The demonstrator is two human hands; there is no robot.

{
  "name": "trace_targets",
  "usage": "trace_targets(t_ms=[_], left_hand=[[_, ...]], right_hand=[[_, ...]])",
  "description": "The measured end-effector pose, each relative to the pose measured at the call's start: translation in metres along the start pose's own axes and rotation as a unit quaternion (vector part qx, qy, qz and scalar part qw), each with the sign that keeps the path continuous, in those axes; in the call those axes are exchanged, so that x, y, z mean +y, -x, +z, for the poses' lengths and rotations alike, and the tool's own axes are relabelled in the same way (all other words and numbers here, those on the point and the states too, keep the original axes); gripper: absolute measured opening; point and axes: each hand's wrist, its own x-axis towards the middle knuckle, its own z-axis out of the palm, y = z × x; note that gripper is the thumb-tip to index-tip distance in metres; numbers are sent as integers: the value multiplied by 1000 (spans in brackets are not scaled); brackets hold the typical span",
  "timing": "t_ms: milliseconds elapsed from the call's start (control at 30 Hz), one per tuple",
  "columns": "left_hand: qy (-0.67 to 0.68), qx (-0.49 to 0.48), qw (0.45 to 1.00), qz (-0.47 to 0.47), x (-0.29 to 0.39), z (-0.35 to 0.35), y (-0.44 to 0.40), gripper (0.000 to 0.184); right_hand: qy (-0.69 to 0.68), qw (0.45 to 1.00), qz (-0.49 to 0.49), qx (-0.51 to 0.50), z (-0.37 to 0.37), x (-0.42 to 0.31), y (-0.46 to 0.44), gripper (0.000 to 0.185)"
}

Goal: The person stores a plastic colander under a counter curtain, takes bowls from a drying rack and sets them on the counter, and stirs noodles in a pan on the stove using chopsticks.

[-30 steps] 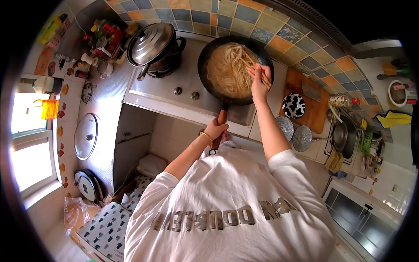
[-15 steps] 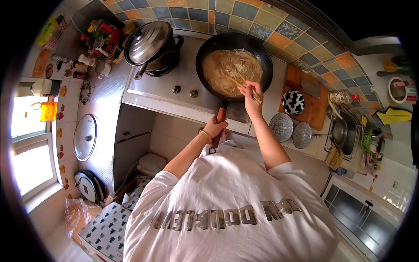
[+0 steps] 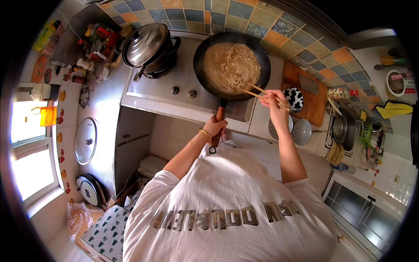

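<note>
A dark wok (image 3: 204, 84) sits on the right side of the gas stove, holding noodles (image 3: 235, 63) in brownish broth. My left hand (image 3: 214, 125) is wrapped around its wooden handle (image 3: 220, 114). In my right hand (image 3: 276, 105) is a pair of chopsticks (image 3: 257, 91), slightly apart, their tips at the near right edge of the noodles. The right hand is beyond the wok's right rim, over the counter. Whether the tips pinch any noodle is too small to tell.
A lidded pot (image 3: 148, 46) stands on the left burner. To the right lie a cutting board (image 3: 316, 107) with a cleaver (image 3: 309, 84), a cow-patterned round item (image 3: 293, 99), and two patterned round pieces, one a strainer-like disc (image 3: 302, 132). A sink (image 3: 350, 133) is farther right.
My right hand has moved right with the chopsticks, from above the wok to beyond its rim. The chopsticks now lie flatter, their tips nearer the noodles' edge. My left hand keeps its hold.
</note>
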Motion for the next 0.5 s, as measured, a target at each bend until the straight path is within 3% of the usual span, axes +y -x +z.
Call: trace_targets(t_ms=[100, 267, 500], left_hand=[[1, -2, 1000, -1, -2, -1, 0, 23], [4, 0, 1000, -6, -1, 0, 0, 21], [-12, 7, 1000, -1, -1, 0, 0, 21]], right_hand=[[-6, 999, 9, 45, -2, 18, -6, 20], [-75, 997, -18, 31, 31, 61, -25, 15], [-91, 993, -80, -6, 61, 58, -67, 18]])
